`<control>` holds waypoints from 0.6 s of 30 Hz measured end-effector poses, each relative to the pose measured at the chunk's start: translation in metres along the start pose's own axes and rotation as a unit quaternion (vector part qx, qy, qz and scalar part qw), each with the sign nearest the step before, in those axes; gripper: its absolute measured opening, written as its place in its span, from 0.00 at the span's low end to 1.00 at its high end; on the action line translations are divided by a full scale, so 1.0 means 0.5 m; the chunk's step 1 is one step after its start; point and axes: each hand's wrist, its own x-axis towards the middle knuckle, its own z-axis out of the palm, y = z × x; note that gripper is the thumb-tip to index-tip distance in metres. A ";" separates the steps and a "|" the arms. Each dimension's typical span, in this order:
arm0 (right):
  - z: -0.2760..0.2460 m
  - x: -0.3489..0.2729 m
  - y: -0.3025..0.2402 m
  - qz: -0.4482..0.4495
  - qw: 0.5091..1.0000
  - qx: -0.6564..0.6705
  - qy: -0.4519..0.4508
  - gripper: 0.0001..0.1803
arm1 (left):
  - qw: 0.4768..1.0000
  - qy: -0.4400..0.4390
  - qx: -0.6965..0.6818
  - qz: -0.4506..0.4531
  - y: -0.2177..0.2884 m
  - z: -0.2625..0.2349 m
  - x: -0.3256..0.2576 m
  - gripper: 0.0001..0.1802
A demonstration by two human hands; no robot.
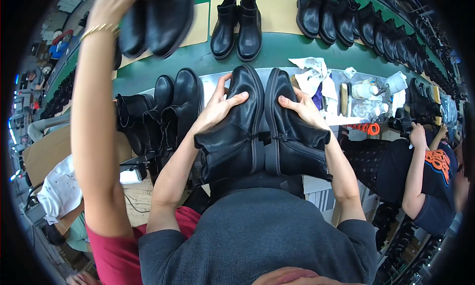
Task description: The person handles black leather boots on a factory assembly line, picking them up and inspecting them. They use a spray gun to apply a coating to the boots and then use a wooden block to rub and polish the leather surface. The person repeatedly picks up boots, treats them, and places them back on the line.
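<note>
A pair of black leather ankle boots is held in front of my chest, soles facing each other and toes pointing away from me. My left hand (pixel 217 107) is closed around the forefoot of the left boot (pixel 227 151), thumb on its upper. In the same way, my right hand (pixel 304 109) grips the right boot (pixel 296 149). Both shafts hang back toward me over my forearms. The soles almost touch near the heels. Most of my fingers are hidden behind the boots.
Boots line the green conveyor (pixel 282 55); one pair (pixel 237 27) stands straight ahead. A co-worker's arm (pixel 96 136) reaches up past my left, holding more boots. More boots (pixel 173 107) sit left of mine. Right, a metal shelf bears a white rag (pixel 311 79) and bottles (pixel 365 90).
</note>
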 end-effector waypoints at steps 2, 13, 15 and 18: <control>0.001 -0.013 -0.010 -0.001 1.000 0.017 -0.008 0.37 | 1.000 -0.002 -0.018 -0.020 0.013 0.002 0.004 0.41; -0.072 0.174 0.001 -0.034 0.921 -0.379 0.082 0.47 | 0.981 0.022 -0.176 -0.075 0.000 0.023 0.019 0.38; -0.049 0.196 -0.002 0.015 0.865 -0.490 0.109 0.53 | 0.980 0.010 -0.184 -0.076 0.002 0.016 0.007 0.38; -0.041 0.193 -0.016 -0.052 0.871 -0.483 0.067 0.50 | 0.980 -0.013 -0.186 -0.072 0.010 0.010 -0.003 0.32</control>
